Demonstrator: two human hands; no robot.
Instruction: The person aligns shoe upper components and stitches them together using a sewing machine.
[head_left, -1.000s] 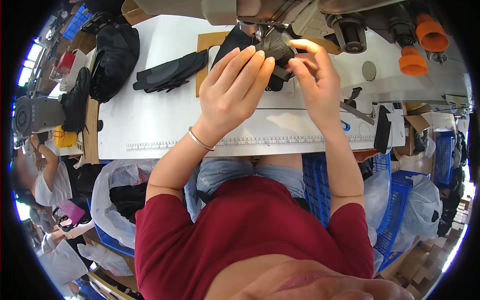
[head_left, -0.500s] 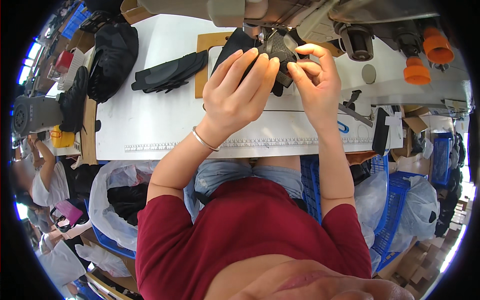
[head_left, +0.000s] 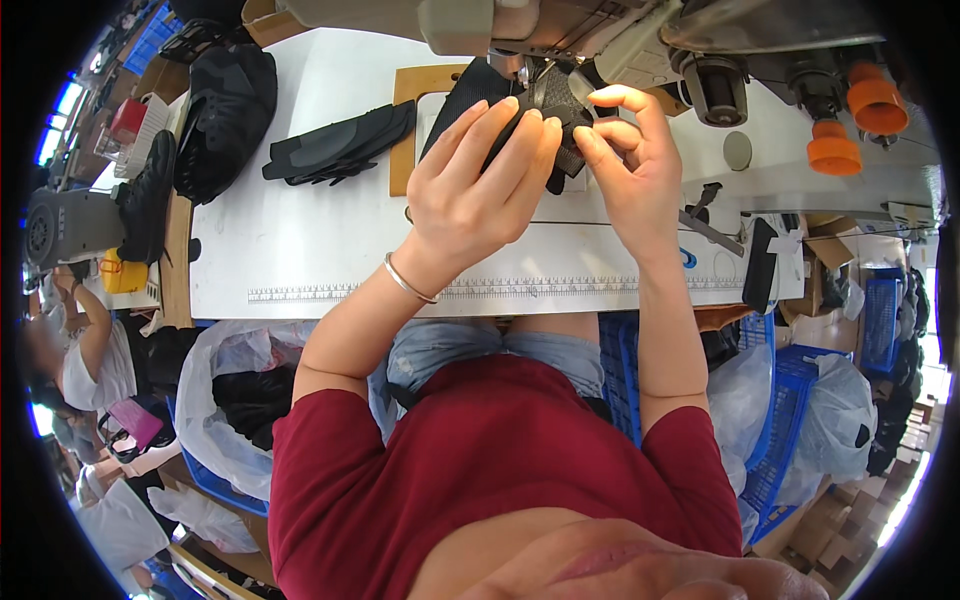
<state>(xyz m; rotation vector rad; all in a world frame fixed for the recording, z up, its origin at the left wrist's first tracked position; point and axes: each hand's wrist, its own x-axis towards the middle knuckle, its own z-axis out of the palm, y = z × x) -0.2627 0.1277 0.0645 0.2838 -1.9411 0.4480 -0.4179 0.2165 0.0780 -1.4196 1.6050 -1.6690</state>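
A black shoe upper (head_left: pixel 562 98) with a textured grey-black part lies under the metal needle area (head_left: pixel 512 66) of a sewing machine (head_left: pixel 600 22). My left hand (head_left: pixel 468 188) holds its near left side, fingers long and close together over the fabric; the thumb is hidden. At the right edge of the upper, my right hand (head_left: pixel 638 165) pinches with thumb and forefinger, the other fingers curled. Part of the upper is covered by my left fingers. A stack of flat black shoe pieces (head_left: pixel 340 146) lies to the left on the white table (head_left: pixel 300 235).
Black shoes (head_left: pixel 226 120) stand at the far left. A printed ruler strip (head_left: pixel 540 290) runs along the table's near edge. Orange cones (head_left: pixel 834 145) hang at the right. Bagged blue crates (head_left: pixel 785 430) flank my legs. Another person (head_left: pixel 95 365) works at the left.
Almost everything holds still. Both hands keep their places on the upper, and the fingers have shifted only very slightly.
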